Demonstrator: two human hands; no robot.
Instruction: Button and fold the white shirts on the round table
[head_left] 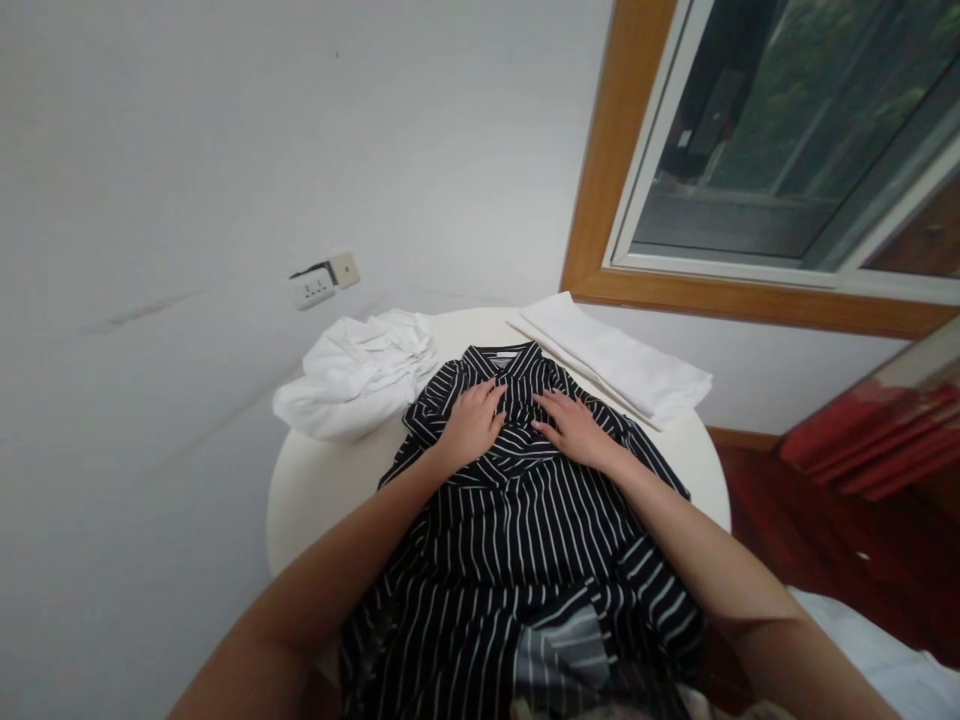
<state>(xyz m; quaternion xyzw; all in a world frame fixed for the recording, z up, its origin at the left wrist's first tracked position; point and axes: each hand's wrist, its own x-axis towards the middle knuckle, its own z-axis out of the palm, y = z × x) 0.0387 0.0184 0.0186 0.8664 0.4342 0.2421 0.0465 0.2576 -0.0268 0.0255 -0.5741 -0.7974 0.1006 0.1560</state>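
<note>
A black shirt with white stripes (517, 530) lies spread over a round white table (315, 490), its collar toward the wall. My left hand (474, 422) rests flat on the shirt just left of the collar, fingers stretched out. My right hand (574, 428) lies flat on the shirt to the right of the collar, fingers extended as well. Neither hand grips anything.
A crumpled white garment (360, 375) sits at the table's back left. A folded white cloth (615, 360) lies at the back right. A wall socket (313, 288) is on the white wall. A wood-framed window (750, 150) is at the upper right, red floor (825, 520) below.
</note>
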